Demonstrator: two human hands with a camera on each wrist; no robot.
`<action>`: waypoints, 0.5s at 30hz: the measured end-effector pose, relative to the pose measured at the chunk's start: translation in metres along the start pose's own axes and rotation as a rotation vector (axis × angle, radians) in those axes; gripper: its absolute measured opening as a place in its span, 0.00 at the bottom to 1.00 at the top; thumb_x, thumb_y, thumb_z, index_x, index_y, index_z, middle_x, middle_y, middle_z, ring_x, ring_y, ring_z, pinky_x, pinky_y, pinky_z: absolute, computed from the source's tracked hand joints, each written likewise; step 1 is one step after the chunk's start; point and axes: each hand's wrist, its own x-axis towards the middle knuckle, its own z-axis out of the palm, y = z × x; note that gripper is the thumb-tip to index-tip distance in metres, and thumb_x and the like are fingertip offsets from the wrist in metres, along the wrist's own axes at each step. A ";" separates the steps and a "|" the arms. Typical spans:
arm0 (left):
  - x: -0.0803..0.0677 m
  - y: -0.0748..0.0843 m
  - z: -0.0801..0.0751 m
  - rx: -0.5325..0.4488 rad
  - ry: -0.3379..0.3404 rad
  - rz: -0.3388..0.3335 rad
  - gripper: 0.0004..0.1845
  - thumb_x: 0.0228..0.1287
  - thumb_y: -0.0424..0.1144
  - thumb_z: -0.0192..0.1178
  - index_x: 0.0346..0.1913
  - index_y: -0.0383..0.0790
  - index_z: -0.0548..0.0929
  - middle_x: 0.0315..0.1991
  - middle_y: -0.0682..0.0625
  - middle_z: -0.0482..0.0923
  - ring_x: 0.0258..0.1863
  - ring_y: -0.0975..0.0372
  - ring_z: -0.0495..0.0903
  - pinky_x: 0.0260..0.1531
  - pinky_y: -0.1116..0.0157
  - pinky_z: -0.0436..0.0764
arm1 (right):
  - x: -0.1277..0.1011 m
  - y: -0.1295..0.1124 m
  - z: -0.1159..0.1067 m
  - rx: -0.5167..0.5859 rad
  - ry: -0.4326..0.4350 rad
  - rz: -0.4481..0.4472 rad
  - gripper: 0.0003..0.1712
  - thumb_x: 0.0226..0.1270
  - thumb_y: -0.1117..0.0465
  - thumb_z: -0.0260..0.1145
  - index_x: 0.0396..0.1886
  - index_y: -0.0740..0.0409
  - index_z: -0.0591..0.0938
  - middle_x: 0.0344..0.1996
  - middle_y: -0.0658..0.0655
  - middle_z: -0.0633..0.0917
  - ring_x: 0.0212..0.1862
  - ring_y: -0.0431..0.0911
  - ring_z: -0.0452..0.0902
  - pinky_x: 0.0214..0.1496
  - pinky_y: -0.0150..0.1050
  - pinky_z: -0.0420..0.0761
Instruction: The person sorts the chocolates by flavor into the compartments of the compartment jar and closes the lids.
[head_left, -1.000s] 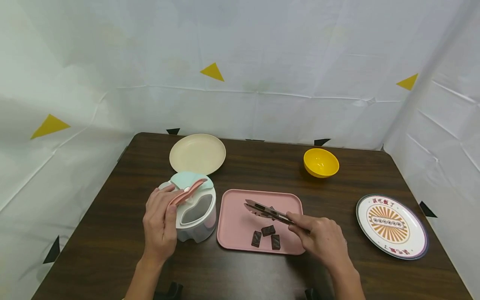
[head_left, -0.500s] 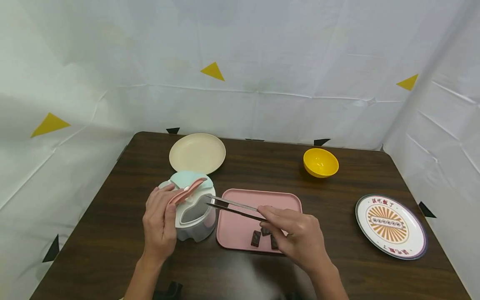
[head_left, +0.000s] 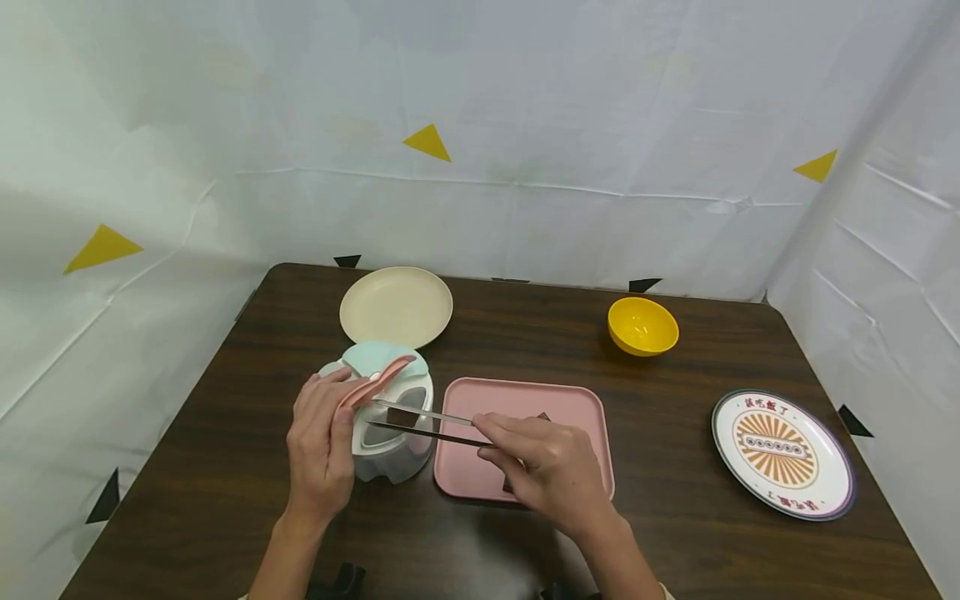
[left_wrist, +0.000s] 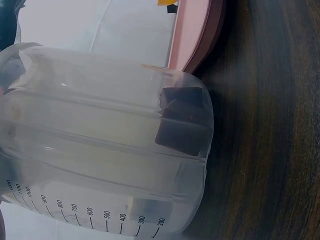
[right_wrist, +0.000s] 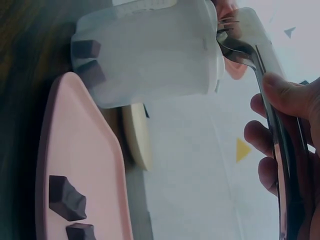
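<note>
While left hand grips the container side, right hand pinches tongs mid-shank over its mouth; brown cube looks light, rigid, probably slippery.

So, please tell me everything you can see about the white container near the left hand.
The container is translucent white plastic with a volume scale printed on its side. It stands upright on the dark table, just left of the pink tray. Its pale green and pink lid is raised. The left hand holds its side, the metal tongs reach over its opening, and brown blocks lie inside.
</note>
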 end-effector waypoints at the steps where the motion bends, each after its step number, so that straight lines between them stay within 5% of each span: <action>1: 0.000 0.000 0.000 -0.001 -0.002 0.000 0.16 0.71 0.35 0.47 0.46 0.31 0.84 0.43 0.40 0.83 0.53 0.42 0.76 0.67 0.47 0.56 | 0.000 0.000 0.000 -0.008 -0.003 0.000 0.22 0.53 0.61 0.76 0.50 0.56 0.87 0.44 0.51 0.88 0.40 0.41 0.86 0.35 0.35 0.82; 15: -0.002 -0.002 0.000 0.003 0.003 -0.003 0.16 0.72 0.36 0.48 0.46 0.31 0.84 0.43 0.40 0.83 0.54 0.42 0.76 0.67 0.46 0.56 | -0.001 -0.001 -0.009 -0.042 -0.039 0.041 0.25 0.53 0.61 0.77 0.53 0.56 0.86 0.46 0.51 0.87 0.40 0.42 0.86 0.37 0.35 0.82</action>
